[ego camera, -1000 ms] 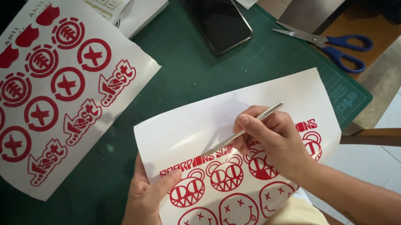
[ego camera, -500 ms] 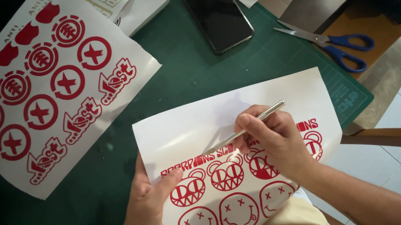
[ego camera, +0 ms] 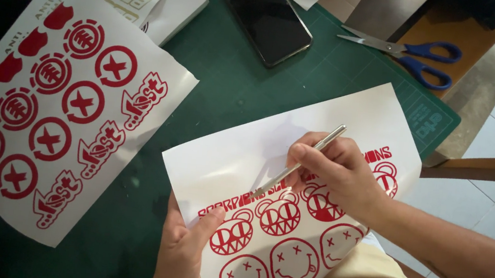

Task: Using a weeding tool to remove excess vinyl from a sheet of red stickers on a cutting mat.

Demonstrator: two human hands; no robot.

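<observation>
Almost nothing has moved since the earlier pictures: the near sheet (ego camera: 289, 205) lies a little lower and more to the left than before, and the tip of the metal tool (ego camera: 300, 163) stays at the same row of red letters. From this I judge that the picking work at that one spot goes on slowly.

At the left edge of the green cutting mat (ego camera: 240, 89) lies a second white sheet (ego camera: 59, 119) with red round stickers, flat and untouched. Near the bottom edge of the mat, my left hand (ego camera: 183, 255) is closed on the lower left edge of the near sheet, thumb on top and fingers under it. My right hand (ego camera: 342, 173) is closed around the thin tool like a pen, and it rests on the sheet over the red faces.

At the far edge of the mat lies a dark phone (ego camera: 264, 12), screen up. To the right of it, blue scissors (ego camera: 410, 52) lie partly on the mat and partly on the wooden desk (ego camera: 431, 23).
</observation>
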